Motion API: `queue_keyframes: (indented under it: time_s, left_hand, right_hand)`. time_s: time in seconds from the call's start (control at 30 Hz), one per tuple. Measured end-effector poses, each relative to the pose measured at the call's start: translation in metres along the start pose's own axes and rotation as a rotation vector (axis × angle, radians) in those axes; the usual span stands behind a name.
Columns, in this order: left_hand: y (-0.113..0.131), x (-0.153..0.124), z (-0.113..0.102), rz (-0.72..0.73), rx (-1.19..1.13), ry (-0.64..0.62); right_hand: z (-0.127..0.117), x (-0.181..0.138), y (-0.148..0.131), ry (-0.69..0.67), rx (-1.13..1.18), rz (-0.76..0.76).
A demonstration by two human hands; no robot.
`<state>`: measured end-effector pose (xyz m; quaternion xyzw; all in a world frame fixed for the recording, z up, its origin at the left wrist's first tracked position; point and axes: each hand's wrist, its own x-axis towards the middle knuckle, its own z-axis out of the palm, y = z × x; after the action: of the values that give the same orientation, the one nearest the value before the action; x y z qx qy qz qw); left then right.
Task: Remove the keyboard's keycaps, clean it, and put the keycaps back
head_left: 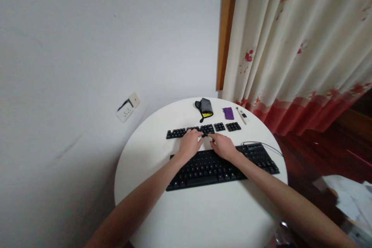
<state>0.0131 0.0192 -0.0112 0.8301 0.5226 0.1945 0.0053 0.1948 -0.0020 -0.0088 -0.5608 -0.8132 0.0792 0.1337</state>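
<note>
A row of loose black keycaps (176,133), set in blocks, lies across the white round table (139,162). My left hand (191,142) reaches over the row's middle, fingers bent down onto the keycaps and partly hiding them. Just right of it, my right hand (223,145) is closed, thumb and index finger drawn together at the row's near edge. Whatever sits between those fingertips is too small to make out. Beneath my wrists is a black keyboard (203,168), slightly tilted; my forearms cover parts of it. Two smaller keycap blocks (233,126) are to the right.
Behind the keycaps are a folded grey and yellow cloth (207,106), a purple cloth (228,113) and a slim brush-like tool (241,115). The keyboard's cable (266,145) runs off the right edge. A wall socket (125,112) and a flowered curtain (267,46) border the table.
</note>
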Motion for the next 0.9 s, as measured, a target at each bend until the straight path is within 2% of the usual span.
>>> queue_keyframes:
  time_s: [0.17, 0.4, 0.73, 0.9]
  left_hand:
    - [-0.006, 0.018, 0.014, -0.015, 0.115, -0.047]
    - [-0.003, 0.017, 0.018, -0.024, 0.141, -0.073]
    - [0.001, 0.011, 0.014, -0.002, 0.11, -0.117]
    - [0.005, 0.005, 0.01, -0.066, 0.039, -0.128]
  right_hand:
    - [0.011, 0.033, -0.004, -0.076, -0.094, 0.01]
    - [0.02, 0.045, -0.004, -0.094, -0.139, 0.006]
    - [0.017, 0.025, -0.002, -0.067, -0.098, -0.068]
    - [0.009, 0.009, 0.008, 0.008, 0.025, -0.09]
